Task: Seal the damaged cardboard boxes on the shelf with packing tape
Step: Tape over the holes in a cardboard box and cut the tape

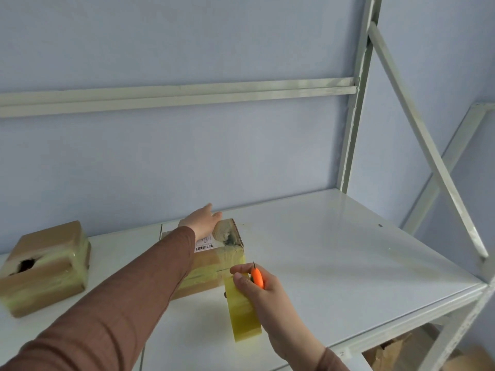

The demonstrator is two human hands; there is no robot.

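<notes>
Two things fill the right hand [258,287] — a yellowish tape roll [242,309] and an orange cutter [257,278], both gripped. Tape runs from it to the cardboard box [214,259] on the shelf [348,250]. Beyond, the left hand [202,220] presses flat on that box's top — fingers straight.

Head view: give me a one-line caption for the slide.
Left hand steadies a cardboard box on the shelf while the right hand holds tape roll and orange cutter.
</notes>
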